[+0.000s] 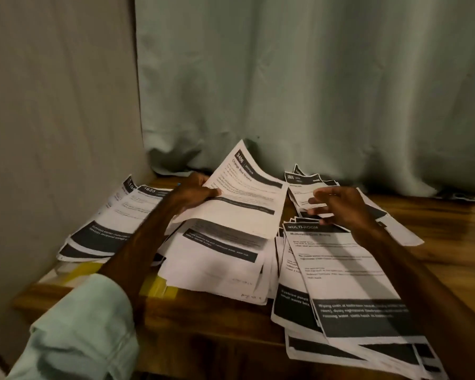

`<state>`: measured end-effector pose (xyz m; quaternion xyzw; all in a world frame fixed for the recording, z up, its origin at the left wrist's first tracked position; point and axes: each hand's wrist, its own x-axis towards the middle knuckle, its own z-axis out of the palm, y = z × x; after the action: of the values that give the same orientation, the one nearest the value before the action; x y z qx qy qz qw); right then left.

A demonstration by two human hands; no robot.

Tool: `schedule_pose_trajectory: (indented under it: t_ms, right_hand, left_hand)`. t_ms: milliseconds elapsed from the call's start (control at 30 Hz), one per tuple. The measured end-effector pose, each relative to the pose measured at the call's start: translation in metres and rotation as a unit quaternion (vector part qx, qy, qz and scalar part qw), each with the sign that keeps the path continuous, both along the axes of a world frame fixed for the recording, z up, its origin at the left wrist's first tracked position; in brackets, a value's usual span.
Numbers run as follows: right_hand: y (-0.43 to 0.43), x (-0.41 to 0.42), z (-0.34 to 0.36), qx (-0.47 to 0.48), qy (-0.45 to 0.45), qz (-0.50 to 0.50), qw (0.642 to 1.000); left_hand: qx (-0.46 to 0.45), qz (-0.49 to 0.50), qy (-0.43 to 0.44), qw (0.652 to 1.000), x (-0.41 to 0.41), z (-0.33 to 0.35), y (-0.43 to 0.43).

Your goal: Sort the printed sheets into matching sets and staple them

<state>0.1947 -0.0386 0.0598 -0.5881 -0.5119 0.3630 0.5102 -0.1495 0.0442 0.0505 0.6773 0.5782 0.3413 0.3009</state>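
While the left hand (195,192) grips one sheet (244,198), that sheet stands lifted and tilted above the middle pile (217,259). The thumb (214,192) lies on the printed face at the sheet's left edge; the other fingers curl beneath it and are hidden. The sheet's header reads "3406", and its far corner points up toward the curtain (313,91).

The right hand (337,204) hangs over the gap between the far pile (302,185) and the right pile (340,270). Its fingers (316,200) are loosely bent and spread, and grasp nothing. Whether the fingertips touch the paper below cannot be told.

Sheet locations on the table (203,325):
- Left pile (115,215): fanned against the wall (52,105), top header "1623".
- Middle pile: directly under the lifted sheet, dark band across the top page.
- Right pile: loosely fanned, top header "MULTI-ROOM", reaching to the near table edge under the right forearm.
- Far pile: just beside the curtain's hem, beyond the right hand.

A yellow item (159,286) lies flat under the left and middle piles; its kind cannot be told. A pale green sleeve (85,325) is rolled on the left forearm.
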Motion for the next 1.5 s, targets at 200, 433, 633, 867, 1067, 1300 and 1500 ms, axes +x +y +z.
schedule_pose_trajectory:
  t_ms: [200, 433, 633, 867, 1067, 1300, 1500]
  right_hand:
    - [-0.026, -0.004, -0.023, -0.006, -0.068, 0.012, 0.998]
    - [-0.053, 0.020, -0.038, 0.050, -0.254, -0.054, 0.964]
    - [-0.077, 0.063, -0.052, 0.007, -0.419, -0.134, 0.898]
    - [-0.090, 0.092, -0.066, -0.186, -0.469, -0.114, 0.856]
    - [-0.101, 0.086, -0.064, -0.200, -0.456, -0.081, 0.863]
    - [-0.102, 0.104, -0.073, -0.144, -0.362, -0.042, 0.920]
    - [-0.116, 0.091, -0.060, -0.133, -0.319, -0.071, 0.936]
  left_hand:
    - [0.020, 0.065, 0.172, 0.983, -0.036, -0.051, -0.005]
    - [0.086, 0.060, 0.260, 0.960, -0.018, -0.049, -0.014]
    - [0.205, 0.027, 0.255, 0.945, 0.047, -0.034, -0.052]
    - [0.189, -0.131, 0.234, 0.945, 0.157, -0.053, -0.110]
    - [0.180, -0.096, 0.298, 0.933, 0.178, -0.086, -0.125]
    - [0.238, -0.061, 0.221, 0.944, 0.172, -0.109, -0.131]
    - [0.246, -0.044, 0.217, 0.944, 0.174, -0.110, -0.132]
